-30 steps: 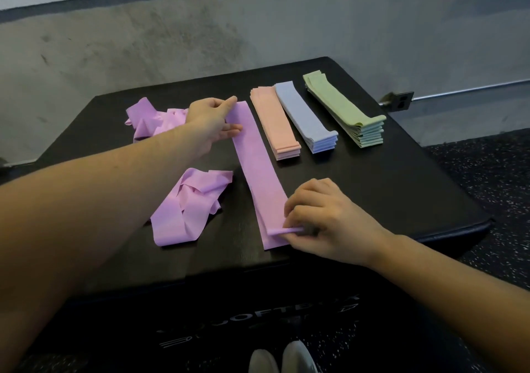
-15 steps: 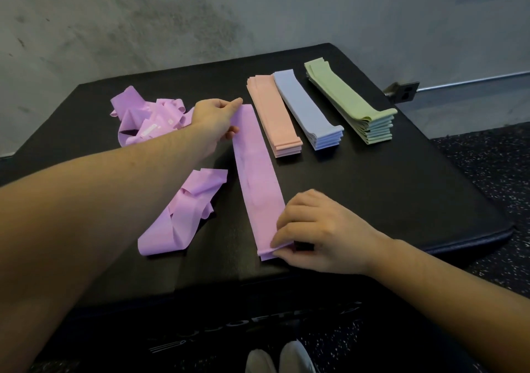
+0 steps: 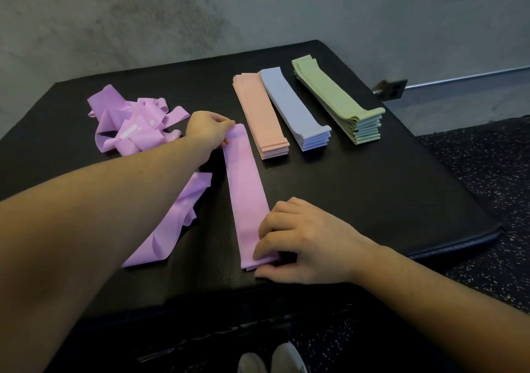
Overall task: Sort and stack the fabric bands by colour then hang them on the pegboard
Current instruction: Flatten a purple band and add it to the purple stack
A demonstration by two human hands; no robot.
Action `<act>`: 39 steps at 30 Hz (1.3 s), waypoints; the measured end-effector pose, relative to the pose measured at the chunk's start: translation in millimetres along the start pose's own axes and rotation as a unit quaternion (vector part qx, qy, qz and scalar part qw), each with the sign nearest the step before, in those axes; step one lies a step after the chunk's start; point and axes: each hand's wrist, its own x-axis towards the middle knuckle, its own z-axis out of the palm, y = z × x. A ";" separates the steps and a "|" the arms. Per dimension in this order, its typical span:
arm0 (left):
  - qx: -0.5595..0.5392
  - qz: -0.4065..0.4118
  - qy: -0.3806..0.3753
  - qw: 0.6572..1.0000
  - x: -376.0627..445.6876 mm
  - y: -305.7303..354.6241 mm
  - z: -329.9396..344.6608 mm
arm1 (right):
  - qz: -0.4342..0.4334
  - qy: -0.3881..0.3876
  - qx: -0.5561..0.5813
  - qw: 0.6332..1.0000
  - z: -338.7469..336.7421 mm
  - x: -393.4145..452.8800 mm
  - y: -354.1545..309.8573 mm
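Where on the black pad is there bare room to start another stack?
Bare pad lies near of the green stack and right of the right hand. The far strip behind the stacks is also bare. The left is crowded: tangled purple bands and a loose purple band.

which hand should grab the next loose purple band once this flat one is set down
Left, probably. The left hand pinches the far end of the flat purple band, right beside the tangled purple pile, and the loose band lies under that forearm. The right hand is on the near end, farther away.

flat purple band (image 3: pixel 246 192) | tangled purple bands (image 3: pixel 134 126) | pink stack (image 3: pixel 262 114) | blue stack (image 3: pixel 295 109) | green stack (image 3: pixel 335 97)
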 end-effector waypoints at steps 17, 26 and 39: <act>0.097 0.189 -0.041 0.976 -73.3 -33.6 -83.1 | 0.221 0.103 0.188 0.952 -9.3 13.9 -3.9; 0.173 0.219 0.001 0.960 -107.0 -123.0 -142.6 | 0.211 0.039 0.130 0.968 -5.3 75.5 -16.8; 0.141 0.201 0.042 0.968 -124.1 -172.6 -150.1 | 0.293 -0.070 0.018 0.953 14.0 161.3 -13.2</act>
